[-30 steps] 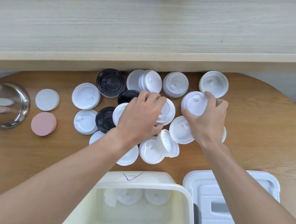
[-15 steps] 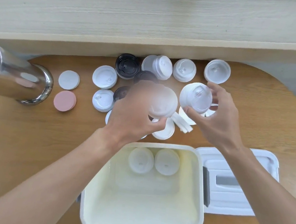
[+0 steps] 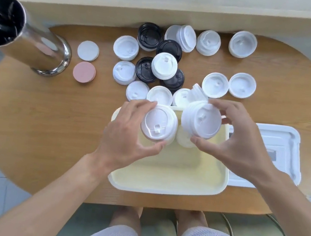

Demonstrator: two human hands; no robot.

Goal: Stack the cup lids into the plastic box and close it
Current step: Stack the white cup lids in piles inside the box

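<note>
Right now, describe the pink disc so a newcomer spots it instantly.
Start at the tall steel cylinder at the wooden table's left end. Just right of its base lie two flat discs, separate from the cup lids. The nearer one is the pink disc; its neighbour is white.

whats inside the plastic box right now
Inside the plastic box, one white lid shows at the far end, between the stacks held by the left hand and right hand. The near floor looks bare; the hands and stacks hide the rest.
</note>
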